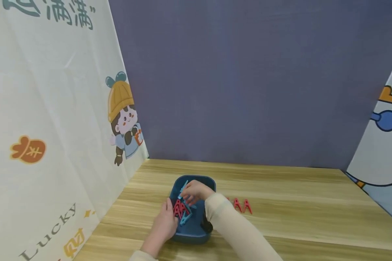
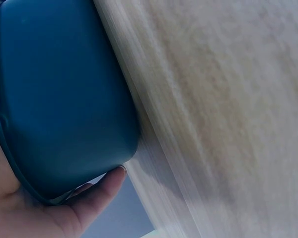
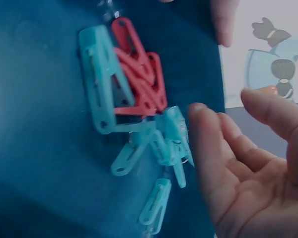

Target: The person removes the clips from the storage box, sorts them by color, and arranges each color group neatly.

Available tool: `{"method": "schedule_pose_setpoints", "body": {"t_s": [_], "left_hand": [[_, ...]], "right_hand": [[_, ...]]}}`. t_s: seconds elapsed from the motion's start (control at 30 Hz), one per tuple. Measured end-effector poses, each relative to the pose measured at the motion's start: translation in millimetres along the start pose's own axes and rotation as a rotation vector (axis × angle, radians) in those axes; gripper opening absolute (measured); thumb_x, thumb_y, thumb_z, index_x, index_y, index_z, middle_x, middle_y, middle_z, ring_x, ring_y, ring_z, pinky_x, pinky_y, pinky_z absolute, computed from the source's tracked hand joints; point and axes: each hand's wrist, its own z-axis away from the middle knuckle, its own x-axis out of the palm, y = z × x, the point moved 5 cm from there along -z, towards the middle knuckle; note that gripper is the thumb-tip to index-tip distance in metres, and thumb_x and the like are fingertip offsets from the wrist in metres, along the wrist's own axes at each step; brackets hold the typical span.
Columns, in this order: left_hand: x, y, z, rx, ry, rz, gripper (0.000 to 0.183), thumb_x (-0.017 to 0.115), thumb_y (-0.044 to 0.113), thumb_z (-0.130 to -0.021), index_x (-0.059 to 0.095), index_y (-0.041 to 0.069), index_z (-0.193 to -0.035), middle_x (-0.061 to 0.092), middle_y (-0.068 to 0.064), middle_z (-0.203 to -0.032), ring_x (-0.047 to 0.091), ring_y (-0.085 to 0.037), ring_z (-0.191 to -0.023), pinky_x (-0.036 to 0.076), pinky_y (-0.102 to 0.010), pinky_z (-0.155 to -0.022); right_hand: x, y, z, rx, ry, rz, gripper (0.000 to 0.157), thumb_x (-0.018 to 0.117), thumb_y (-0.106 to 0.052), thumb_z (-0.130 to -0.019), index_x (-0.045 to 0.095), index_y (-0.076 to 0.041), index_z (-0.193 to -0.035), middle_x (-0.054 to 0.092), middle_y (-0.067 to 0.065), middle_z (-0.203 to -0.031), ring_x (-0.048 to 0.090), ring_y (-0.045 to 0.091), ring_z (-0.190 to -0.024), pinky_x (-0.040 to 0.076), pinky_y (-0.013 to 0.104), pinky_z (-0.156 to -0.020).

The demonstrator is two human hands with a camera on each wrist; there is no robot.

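A dark blue plastic box (image 1: 191, 238) stands on the table. My left hand (image 1: 166, 220) grips its left side; in the left wrist view, a digit lies along the box's outer wall (image 2: 64, 99). Inside the box lie red clothespins (image 3: 139, 82) and light blue clothespins (image 3: 97, 82), several together in a loose pile. Over the pile reaches my right hand (image 1: 196, 190). In the right wrist view, the right hand (image 3: 248, 173) has its thumb apart from its loosely bent fingers, with nothing between them. The pile lies just beside those fingertips.
Right of the box, red clothespins (image 1: 247, 206) lie on the wooden table (image 1: 297, 203), one partly hidden by the right sleeve (image 1: 235, 224). A white printed cloth (image 1: 68, 127) hangs at the left, a grey-blue curtain (image 1: 241, 83) behind.
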Motion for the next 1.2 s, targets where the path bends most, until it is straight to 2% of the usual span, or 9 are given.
{"method": "schedule_pose_setpoints", "body": {"t_s": [0.2, 0.4, 0.57, 0.73, 0.87, 1.03, 1.2], "left_hand": [[2.5, 2.2, 1.1, -0.002, 0.008, 0.006, 0.068, 0.062, 0.007, -0.082, 0.026, -0.016, -0.136, 0.036, -0.033, -0.130, 0.058, -0.038, -0.085, 0.050, -0.048, -0.074], [2.7, 4.6, 0.5, -0.009, 0.009, 0.016, 0.068, 0.061, 0.007, -0.082, 0.026, -0.016, -0.136, 0.036, -0.032, -0.130, 0.057, -0.038, -0.089, 0.049, -0.049, -0.076], [2.6, 5.4, 0.0, -0.012, 0.007, 0.021, 0.068, 0.060, 0.007, -0.082, 0.025, -0.016, -0.136, 0.035, -0.033, -0.130, 0.057, -0.039, -0.088, 0.049, -0.049, -0.074], [2.4, 3.8, -1.0, -0.024, -0.011, 0.027, 0.069, 0.060, 0.007, -0.083, 0.024, -0.015, -0.137, 0.034, -0.033, -0.132, 0.057, -0.037, -0.086, 0.050, -0.048, -0.074], [1.8, 1.9, -1.4, -0.025, -0.010, 0.026, 0.069, 0.060, 0.007, -0.083, 0.024, -0.016, -0.137, 0.034, -0.033, -0.131, 0.057, -0.036, -0.084, 0.050, -0.047, -0.072], [0.7, 1.6, -0.8, -0.020, -0.016, 0.012, 0.068, 0.060, 0.008, -0.083, 0.025, -0.016, -0.136, 0.034, -0.034, -0.131, 0.057, -0.040, -0.089, 0.049, -0.049, -0.076], [0.3, 2.4, -0.8, -0.013, -0.022, 0.000, 0.067, 0.061, 0.009, -0.084, 0.026, -0.016, -0.136, 0.034, -0.035, -0.131, 0.057, -0.041, -0.090, 0.049, -0.050, -0.075]], "right_hand": [[6.4, 11, -4, 0.071, -0.023, 0.089, 0.019, 0.064, -0.011, -0.084, 0.064, 0.003, -0.097, 0.064, 0.017, -0.086, 0.065, 0.032, -0.076, 0.055, 0.041, -0.062], [8.7, 18, -6, 0.134, -0.005, 0.149, 0.013, 0.062, -0.008, -0.083, 0.063, 0.003, -0.090, 0.064, 0.015, -0.081, 0.066, 0.030, -0.073, 0.055, 0.039, -0.061], [9.4, 17, -6, 0.143, 0.029, 0.169, 0.008, 0.061, -0.004, -0.083, 0.062, 0.004, -0.087, 0.065, 0.014, -0.079, 0.066, 0.030, -0.070, 0.055, 0.039, -0.059], [12.6, 13, -5, 0.141, 0.029, 0.196, 0.007, 0.061, -0.002, -0.083, 0.064, 0.004, -0.086, 0.064, 0.013, -0.080, 0.066, 0.028, -0.069, 0.055, 0.037, -0.060], [15.2, 11, -4, 0.136, 0.020, 0.208, 0.009, 0.059, -0.001, -0.084, 0.065, 0.004, -0.089, 0.064, 0.013, -0.082, 0.066, 0.028, -0.071, 0.055, 0.037, -0.062], [19.3, 10, -6, 0.149, -0.010, 0.206, 0.018, 0.061, -0.002, -0.084, 0.065, 0.003, -0.101, 0.064, 0.013, -0.093, 0.066, 0.031, -0.075, 0.055, 0.040, -0.063], [24.1, 12, -9, 0.166, -0.035, 0.155, 0.027, 0.061, -0.001, -0.083, 0.062, 0.005, -0.109, 0.062, 0.017, -0.099, 0.065, 0.033, -0.073, 0.055, 0.040, -0.061]]}}
